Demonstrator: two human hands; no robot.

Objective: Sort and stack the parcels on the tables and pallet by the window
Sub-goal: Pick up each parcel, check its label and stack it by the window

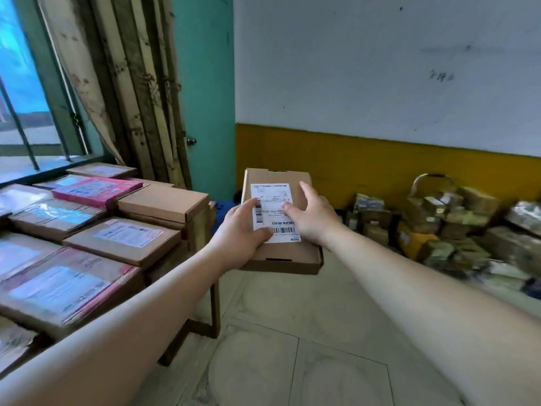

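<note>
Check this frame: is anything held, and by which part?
Yes: a flat cardboard parcel. The left hand grips its near-left edge, thumb on the label; the right hand lies on its top right.

Stacked parcels (87, 230) crowd left; floor (278, 332) below hands open.

Parcel sorting room, labelled cardboard parcels (123, 238) stacked on tables, heaped boxes (439, 227) on floor

We saw a brown cardboard parcel (281, 256) with a white, black-barcoded label (273, 212) at centre frame, a pink parcel (96, 190) at left, and a white-over-mustard-yellow wall (380, 159) at right.
</note>
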